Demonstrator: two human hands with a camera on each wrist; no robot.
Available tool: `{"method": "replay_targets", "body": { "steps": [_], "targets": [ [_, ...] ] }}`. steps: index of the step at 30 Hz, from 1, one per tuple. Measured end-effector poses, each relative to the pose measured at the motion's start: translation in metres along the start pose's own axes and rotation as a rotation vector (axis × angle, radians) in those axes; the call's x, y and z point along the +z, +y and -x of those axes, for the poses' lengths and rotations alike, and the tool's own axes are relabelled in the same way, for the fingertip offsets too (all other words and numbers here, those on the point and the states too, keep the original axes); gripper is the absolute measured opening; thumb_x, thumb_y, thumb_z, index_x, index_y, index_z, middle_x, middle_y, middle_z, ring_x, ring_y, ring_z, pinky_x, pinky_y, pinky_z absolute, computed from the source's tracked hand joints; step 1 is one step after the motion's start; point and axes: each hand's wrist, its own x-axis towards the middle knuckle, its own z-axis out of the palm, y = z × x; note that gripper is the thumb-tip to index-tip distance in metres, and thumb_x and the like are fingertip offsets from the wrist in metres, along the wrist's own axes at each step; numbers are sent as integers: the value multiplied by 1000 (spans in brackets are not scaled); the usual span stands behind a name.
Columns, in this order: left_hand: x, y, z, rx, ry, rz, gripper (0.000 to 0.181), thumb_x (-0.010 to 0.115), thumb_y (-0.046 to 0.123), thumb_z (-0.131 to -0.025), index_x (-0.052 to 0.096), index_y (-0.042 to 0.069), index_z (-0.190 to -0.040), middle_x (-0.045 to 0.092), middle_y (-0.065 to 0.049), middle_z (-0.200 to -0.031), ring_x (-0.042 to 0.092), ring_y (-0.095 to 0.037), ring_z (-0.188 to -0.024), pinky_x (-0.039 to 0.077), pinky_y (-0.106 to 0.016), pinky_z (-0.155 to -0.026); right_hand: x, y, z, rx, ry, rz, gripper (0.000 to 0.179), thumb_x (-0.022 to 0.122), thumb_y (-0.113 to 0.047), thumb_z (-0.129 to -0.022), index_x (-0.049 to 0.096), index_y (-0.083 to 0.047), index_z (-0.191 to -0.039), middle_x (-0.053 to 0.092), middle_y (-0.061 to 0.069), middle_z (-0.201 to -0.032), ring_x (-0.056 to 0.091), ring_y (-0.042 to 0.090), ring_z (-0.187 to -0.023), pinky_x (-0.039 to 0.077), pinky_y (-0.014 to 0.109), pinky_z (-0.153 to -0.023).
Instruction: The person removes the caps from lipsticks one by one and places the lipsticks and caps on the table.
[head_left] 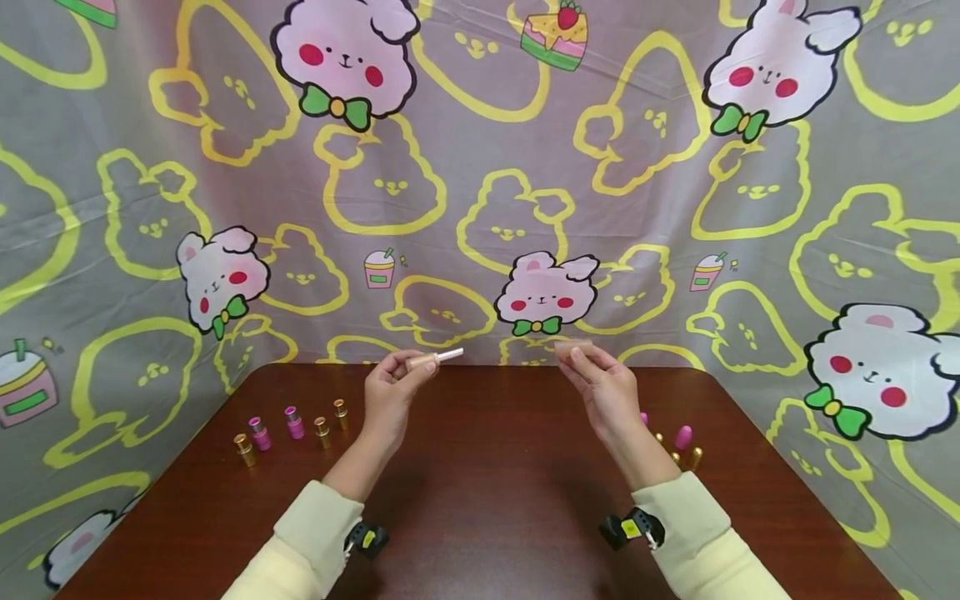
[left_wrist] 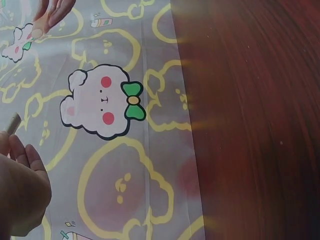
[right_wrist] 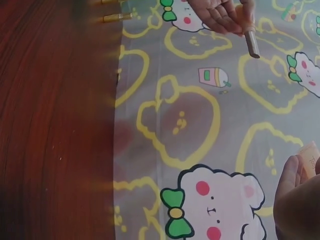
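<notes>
In the head view my left hand holds a slim peach lipstick by its base, raised above the table's far edge. Its pale inner tube points right; in the right wrist view this tube looks silvery with a dark end. My right hand pinches a peach cap at the same height, apart from the lipstick. Faint lettering marks the cap in the right wrist view. Fingers partly hide both pieces.
Several uncapped lipstick tubes, gold and magenta, stand at the left of the dark wooden table. Rounded magenta and gold caps stand at the right, partly behind my right forearm. A patterned cloth hangs behind.
</notes>
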Motion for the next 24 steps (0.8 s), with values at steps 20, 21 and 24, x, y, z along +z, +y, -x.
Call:
{"method": "replay_targets", "body": {
  "steps": [20,21,24],
  "targets": [
    [-24,-3,-5,-82,13,-240,21,71,-7,-82,62,-14,-100,70,0,-78,68,-10,-73,53,-24,-72,-44,-8,-4,49,38,520,48,70,-16,-90,55,9,-129,66,0,-100,70,11,-89,51,30,-87],
    [-25,-3,-6,-84,20,-251,22,72,-6,-82,62,-14,-100,70,0,-78,68,-10,-72,54,-23,-71,-46,-9,-4,55,40,551,48,70,-16,-91,55,9,-129,65,0,-102,70,11,-89,51,30,-87],
    [-28,-3,-7,-84,39,-269,24,73,-5,-81,61,-13,-100,69,0,-79,66,-9,-70,54,-23,-68,-52,-13,-5,59,38,639,49,70,-17,-91,54,8,-130,64,6,-108,70,11,-89,51,29,-86]
  ]
}}
